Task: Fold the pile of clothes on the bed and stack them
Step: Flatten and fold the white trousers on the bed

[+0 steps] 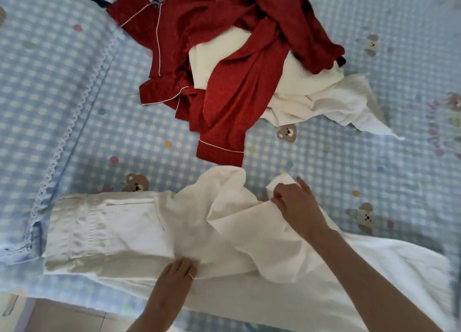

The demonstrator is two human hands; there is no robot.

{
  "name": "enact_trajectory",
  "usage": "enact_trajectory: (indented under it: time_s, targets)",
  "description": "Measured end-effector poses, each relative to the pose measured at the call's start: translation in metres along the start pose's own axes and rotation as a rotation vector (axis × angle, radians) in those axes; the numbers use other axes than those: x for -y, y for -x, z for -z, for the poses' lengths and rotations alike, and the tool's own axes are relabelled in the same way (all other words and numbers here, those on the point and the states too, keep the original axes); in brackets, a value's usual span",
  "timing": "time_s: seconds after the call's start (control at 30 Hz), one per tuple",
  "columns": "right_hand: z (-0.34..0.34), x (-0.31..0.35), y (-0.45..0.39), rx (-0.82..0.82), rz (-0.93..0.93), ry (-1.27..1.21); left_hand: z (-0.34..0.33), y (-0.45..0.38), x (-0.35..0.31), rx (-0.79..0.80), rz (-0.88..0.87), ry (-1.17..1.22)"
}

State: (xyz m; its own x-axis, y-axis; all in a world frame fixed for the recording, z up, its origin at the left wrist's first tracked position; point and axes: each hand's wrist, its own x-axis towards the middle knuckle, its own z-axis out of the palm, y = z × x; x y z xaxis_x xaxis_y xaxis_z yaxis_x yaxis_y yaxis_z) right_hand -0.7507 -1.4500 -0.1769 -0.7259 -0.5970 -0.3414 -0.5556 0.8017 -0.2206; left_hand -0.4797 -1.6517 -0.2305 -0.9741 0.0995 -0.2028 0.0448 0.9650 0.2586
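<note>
The white trousers (139, 234) lie across the near edge of the bed (349, 169), under both hands. The left hand (178, 273) presses flat on the cloth with relaxed fingers; the right hand (296, 202) pinches a bunched fold. It is best to hold the left steady and draw the fold smooth away from it. The trouser end beyond the right arm is cut off, and the pile of clothes (232, 64) beyond the hands hides its lower pieces.

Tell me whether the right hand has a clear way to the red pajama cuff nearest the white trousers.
Probably yes. The right hand pinches the white trousers, and the red pajama cuff lies uncovered just beyond them, with only bare bedsheet between. The hand would have to let go of the fabric first.
</note>
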Motion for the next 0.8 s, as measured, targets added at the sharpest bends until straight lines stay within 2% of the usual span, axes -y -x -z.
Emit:
enact_trajectory:
  time_s: [0.03, 0.13, 0.17, 0.23, 0.3, 0.37, 0.43, 0.5, 0.6, 0.67, 0.8]
  targets:
    - [0.006, -0.02, -0.004, -0.034, -0.067, -0.087, -0.002, 0.002, 0.001, -0.025, -0.003, -0.017]
    - [0.019, -0.083, 0.003, -0.376, -0.459, -0.395, -0.011, 0.011, 0.003, -0.122, 0.011, -0.035]
    - [0.016, -0.103, 0.013, -0.359, -0.578, -0.427, -0.014, 0.012, -0.001, -0.142, 0.033, -0.035]
    - [-0.01, -0.129, 0.039, -0.058, -0.7, -0.399, -0.021, 0.009, -0.019, -0.172, 0.045, -0.034]
    - [-0.042, -0.131, 0.061, 0.191, -0.703, -0.383, -0.028, -0.002, -0.042, -0.177, 0.002, -0.023]
    - [-0.062, -0.126, 0.069, 0.2, -0.641, -0.392, -0.032, -0.021, -0.066, -0.142, 0.006, 0.006]
    - [-0.062, -0.123, 0.067, 0.114, -0.579, -0.401, -0.028, -0.038, -0.078, -0.115, 0.055, 0.037]
    - [-0.047, -0.131, 0.075, -0.089, -0.542, -0.443, -0.024, -0.044, -0.082, -0.063, 0.081, 0.015]
    - [-0.01, -0.159, 0.124, -0.401, -0.649, -0.489, -0.02, -0.036, -0.081, -0.052, 0.092, 0.008]
    - [0.006, -0.187, 0.176, -0.463, -0.76, -0.476, -0.019, -0.027, -0.078, -0.09, 0.065, 0.026]
    - [0.002, -0.246, 0.279, -0.457, -1.073, -0.465, -0.017, -0.01, -0.072, -0.11, 0.001, 0.033]
